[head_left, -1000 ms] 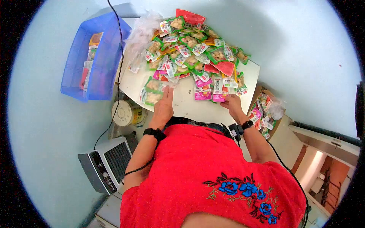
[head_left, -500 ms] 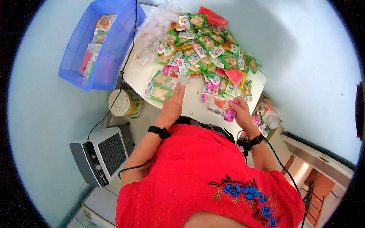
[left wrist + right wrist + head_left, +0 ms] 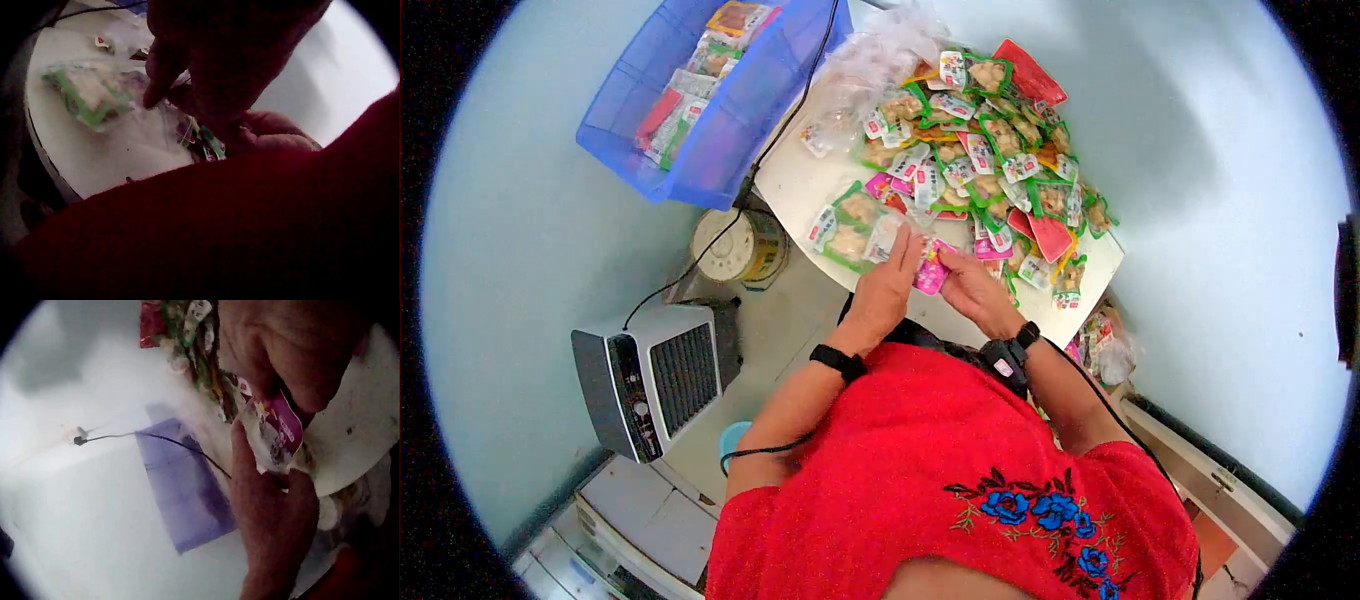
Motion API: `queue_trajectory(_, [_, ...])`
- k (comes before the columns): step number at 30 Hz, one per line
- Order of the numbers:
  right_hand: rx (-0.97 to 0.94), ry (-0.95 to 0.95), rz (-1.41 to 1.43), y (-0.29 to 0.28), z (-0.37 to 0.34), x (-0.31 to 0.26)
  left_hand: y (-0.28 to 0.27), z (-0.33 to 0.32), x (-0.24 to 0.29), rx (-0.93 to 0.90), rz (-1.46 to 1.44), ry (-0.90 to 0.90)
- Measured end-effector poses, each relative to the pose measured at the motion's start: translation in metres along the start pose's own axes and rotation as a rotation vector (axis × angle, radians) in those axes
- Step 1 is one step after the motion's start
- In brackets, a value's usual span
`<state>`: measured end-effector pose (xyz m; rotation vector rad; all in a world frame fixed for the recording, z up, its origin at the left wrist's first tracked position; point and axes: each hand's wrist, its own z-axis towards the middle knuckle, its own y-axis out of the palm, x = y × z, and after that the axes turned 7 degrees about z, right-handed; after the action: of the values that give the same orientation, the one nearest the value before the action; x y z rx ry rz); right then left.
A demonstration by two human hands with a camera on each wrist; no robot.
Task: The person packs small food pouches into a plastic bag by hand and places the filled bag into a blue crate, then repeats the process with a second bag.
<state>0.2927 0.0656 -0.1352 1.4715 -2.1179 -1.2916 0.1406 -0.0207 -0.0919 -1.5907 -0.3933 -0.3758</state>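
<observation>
My left hand [image 3: 882, 295] is over the near side of the table, index and middle fingers stretched forward, holding one end of a pink-and-white food packet [image 3: 930, 272] between thumb and fingers. My right hand [image 3: 982, 292] pinches the pink end from the other side. In the right wrist view, the packet [image 3: 278, 431] spans both hands, the left thumb along its lower edge. Just left of the left fingertips are green-edged clear packets [image 3: 850, 228] with pale pieces inside. The left wrist view is dark; a green-edged packet [image 3: 87, 100] shows beyond the left fingers.
A large heap of food packets [image 3: 1000, 145] covers the back of the white table [image 3: 795, 190]. Clear plastic bags [image 3: 875, 70] lie left of it. Beyond the left edge is a blue basket [image 3: 615, 120] with several packets inside. A black cable [image 3: 795, 115] crosses in front of it.
My right hand has lifted the pink-and-white packet from the heap's near edge and carried it left to the left hand. The head view has shifted, with the table further right in it.
</observation>
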Motion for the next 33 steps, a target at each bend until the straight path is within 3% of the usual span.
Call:
queue_trajectory(4, [-0.148, 0.025, 0.009, 0.023, 0.024, 0.012, 0.002, 0.001, 0.000, 0.043, -0.043, 0.020])
queue_trajectory(6, [-0.172, -0.092, -0.194, 0.028, 0.031, 0.021, 0.005, 0.001, -0.002, 0.006, -0.053, 0.029])
queue_trajectory(8, [-0.180, -0.003, 0.022, 0.044, 0.039, 0.022, 0.004, 0.001, 0.000, -0.030, -0.049, 0.000])
queue_trajectory(11, [-0.133, -0.095, -0.293, -0.005, 0.062, 0.032, 0.013, -0.001, -0.007, -0.029, -0.054, 0.031])
queue_trajectory(13, [-0.061, -0.326, -0.689, -0.043, 0.092, 0.047, 0.014, -0.002, -0.011, -0.037, -0.056, 0.059])
queue_trajectory(15, [0.042, -0.384, -0.689, -0.040, 0.094, 0.050, 0.009, -0.003, -0.009, -0.081, -0.056, 0.076])
queue_trajectory(17, [0.162, -0.264, -0.294, -0.005, 0.076, 0.045, 0.012, -0.003, -0.013, -0.047, -0.058, 0.097])
queue_trajectory(20, [0.246, -0.272, -0.237, -0.074, 0.109, 0.057, 0.005, -0.007, -0.018, -0.056, -0.048, 0.124])
queue_trajectory(26, [0.189, -0.299, -0.755, -0.053, 0.085, 0.045, -0.001, -0.019, -0.025, -0.027, -0.149, 0.135])
queue_trajectory(29, [0.344, -0.116, -0.763, -0.013, 0.044, 0.014, 0.015, -0.032, -0.044, -0.029, -0.036, 0.134])
queue_trajectory(32, [0.399, -0.275, -1.239, -0.008, 0.025, -0.019, 0.017, -0.039, -0.050, -0.075, 0.123, 0.180])
queue_trajectory(33, [0.380, -0.407, -1.384, -0.013, 0.025, -0.023, 0.015, -0.039, -0.049, -0.097, 0.177, 0.207])
